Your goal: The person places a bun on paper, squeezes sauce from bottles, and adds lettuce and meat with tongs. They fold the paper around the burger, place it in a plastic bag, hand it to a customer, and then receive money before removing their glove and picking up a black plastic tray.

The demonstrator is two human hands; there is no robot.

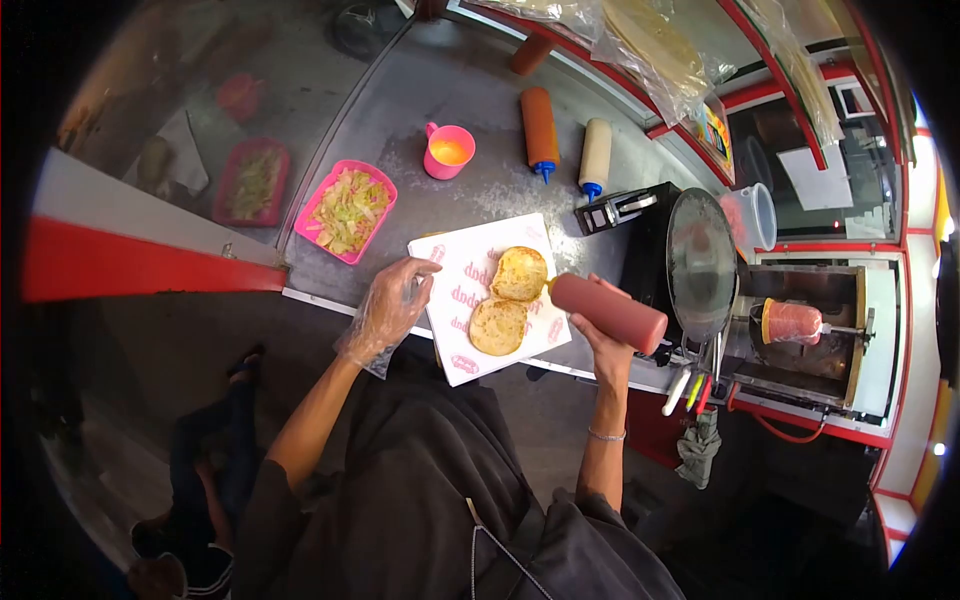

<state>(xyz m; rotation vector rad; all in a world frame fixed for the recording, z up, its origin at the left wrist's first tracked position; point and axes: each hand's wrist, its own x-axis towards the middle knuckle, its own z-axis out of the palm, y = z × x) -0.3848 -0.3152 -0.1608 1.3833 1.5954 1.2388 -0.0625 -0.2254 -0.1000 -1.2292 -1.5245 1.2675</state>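
Note:
My right hand (pixel 608 347) is wrapped round a reddish squeeze bottle (pixel 612 312). The bottle is tipped on its side, its yellow nozzle at the right edge of the upper bun half (pixel 519 274). Just below lies the other bun half (pixel 498 328), cut face up and touching the first. Both rest on white printed wrapping paper (pixel 548 336), which looks like a stack of sheets. In a clear plastic glove, my left hand (pixel 393 305) is by the paper's left edge, fingers loosely bent and thumb apart, with nothing visible in it.
A pink tub of shredded lettuce (pixel 347 212) and a pink cup (pixel 450 152) with orange sauce stand on the metal counter. Farther back lie an orange bottle (pixel 538 130) and a cream bottle (pixel 596 155). Right are a black appliance (pixel 655 235), a round pan (pixel 700 265) and knives (pixel 690 390).

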